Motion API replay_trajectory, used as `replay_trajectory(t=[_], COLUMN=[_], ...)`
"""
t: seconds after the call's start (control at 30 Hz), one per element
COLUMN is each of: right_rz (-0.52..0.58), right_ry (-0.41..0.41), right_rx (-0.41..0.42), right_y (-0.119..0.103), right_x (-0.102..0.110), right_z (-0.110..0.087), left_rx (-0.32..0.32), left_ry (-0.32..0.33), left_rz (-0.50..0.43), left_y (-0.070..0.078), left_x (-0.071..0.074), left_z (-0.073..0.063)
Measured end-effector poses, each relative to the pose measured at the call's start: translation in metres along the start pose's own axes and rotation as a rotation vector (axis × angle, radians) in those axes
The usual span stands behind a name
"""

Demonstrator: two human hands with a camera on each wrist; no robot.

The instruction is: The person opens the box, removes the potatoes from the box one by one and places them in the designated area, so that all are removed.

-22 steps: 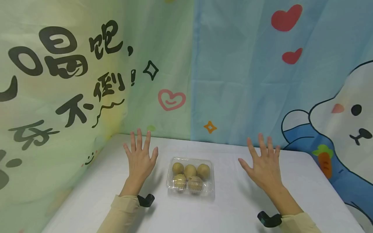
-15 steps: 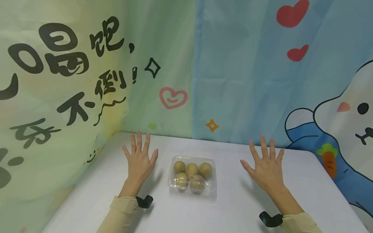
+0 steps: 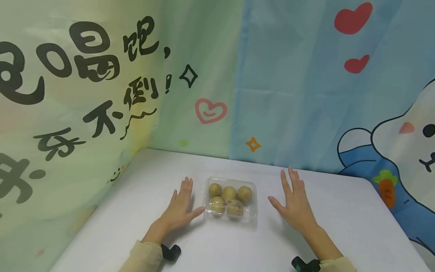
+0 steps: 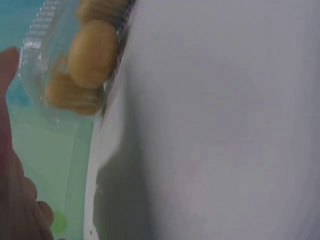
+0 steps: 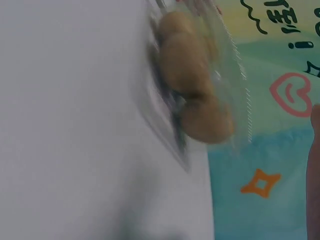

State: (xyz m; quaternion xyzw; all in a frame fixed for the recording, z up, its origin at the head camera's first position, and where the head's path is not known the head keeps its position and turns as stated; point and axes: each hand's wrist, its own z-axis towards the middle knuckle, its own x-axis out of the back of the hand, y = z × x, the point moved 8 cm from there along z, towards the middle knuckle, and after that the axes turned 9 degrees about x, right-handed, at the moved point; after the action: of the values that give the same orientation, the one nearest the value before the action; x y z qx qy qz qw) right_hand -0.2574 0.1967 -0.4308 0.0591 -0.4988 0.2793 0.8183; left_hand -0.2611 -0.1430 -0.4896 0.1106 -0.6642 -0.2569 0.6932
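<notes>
A clear plastic clamshell box stands closed on the white table, with several round yellow-brown balls inside. Whether these are fruit or pastries I cannot tell. My left hand hovers left of the box, fingers straight and thumb out towards the box's near left corner; contact is unclear. To the right of the box, apart from it, my right hand is held with fingers extended. The left wrist view catches part of the left hand beside the box; the right wrist view has only a sliver of the right hand.
The white table ends at a printed cloth backdrop behind and at the left. Dark wrist cameras sit on both wrists. A cartoon bear is printed at the right.
My left hand has moved right and nearer, turning its thumb towards the box. The right hand has shifted left, closer to the box. The head view has turned slightly left.
</notes>
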Motion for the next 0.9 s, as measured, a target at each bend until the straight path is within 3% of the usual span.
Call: replay_trajectory(t=[0.2, 0.4, 0.63, 0.9], right_rz=[0.147, 0.334, 0.416, 0.573], right_ry=[-0.072, -0.174, -0.185, -0.15], right_rx=[0.013, -0.087, -0.152, -0.164], right_y=[-0.022, -0.033, -0.039, -0.048], right_x=[-0.04, -0.077, -0.091, -0.096], right_z=[-0.01, -0.021, -0.025, -0.025], left_rx=[-0.02, -0.024, -0.007, 0.033], left_ry=[-0.111, -0.168, -0.142, -0.135], left_rz=[-0.032, -0.099, -0.176, -0.225], left_y=[0.018, 0.023, 0.022, 0.017], left_x=[-0.02, -0.042, -0.051, -0.05], left_z=[0.004, 0.014, 0.023, 0.02])
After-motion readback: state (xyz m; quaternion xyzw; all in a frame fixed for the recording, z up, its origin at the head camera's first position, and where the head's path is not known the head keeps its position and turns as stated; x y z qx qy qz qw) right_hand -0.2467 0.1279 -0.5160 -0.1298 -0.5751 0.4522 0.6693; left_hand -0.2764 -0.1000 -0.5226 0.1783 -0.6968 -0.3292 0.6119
